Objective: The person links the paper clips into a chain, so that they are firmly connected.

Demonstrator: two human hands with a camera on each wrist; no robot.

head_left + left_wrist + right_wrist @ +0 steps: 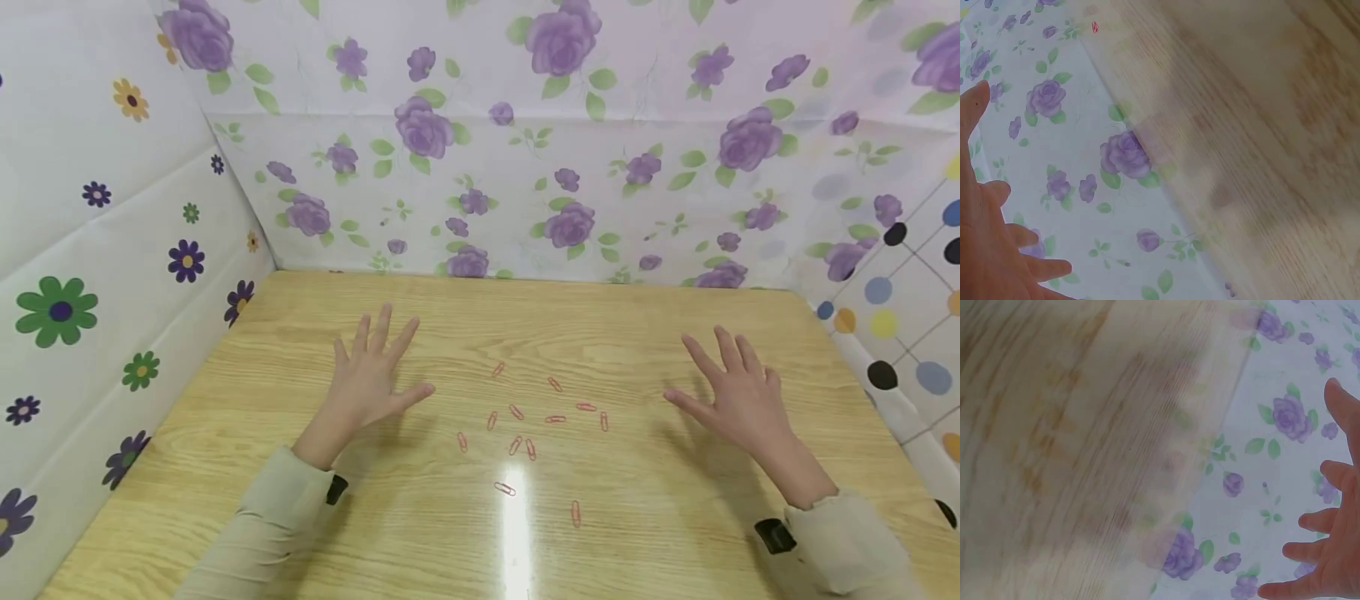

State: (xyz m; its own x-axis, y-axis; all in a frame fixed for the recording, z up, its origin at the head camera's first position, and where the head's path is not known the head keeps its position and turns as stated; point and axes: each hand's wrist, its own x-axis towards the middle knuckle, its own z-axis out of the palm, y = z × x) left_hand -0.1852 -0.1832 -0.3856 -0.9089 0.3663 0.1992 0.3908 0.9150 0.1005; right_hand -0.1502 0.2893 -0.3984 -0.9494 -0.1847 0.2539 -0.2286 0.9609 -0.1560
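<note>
Several pink paper clips point(555, 419) lie scattered over the middle of the wooden table point(420, 533). To their left, my left hand point(363, 383) is held above the tabletop with fingers spread, holding nothing. On the other side, my right hand point(742, 400) hovers with its fingers apart and nothing in it. The left wrist view shows the left hand point(991, 231) at its lower left edge, with a small pink patch of clips point(1095, 27) far off at the top. In the right wrist view the right hand point(1329, 531) shows along the right edge, touching nothing.
A white cloth with purple roses point(495, 192) hangs along the table's back edge. A flower-print cloth point(97, 250) stands at the left side, and a cloth with coloured dots point(900, 325) at the right. Light glares off the table front.
</note>
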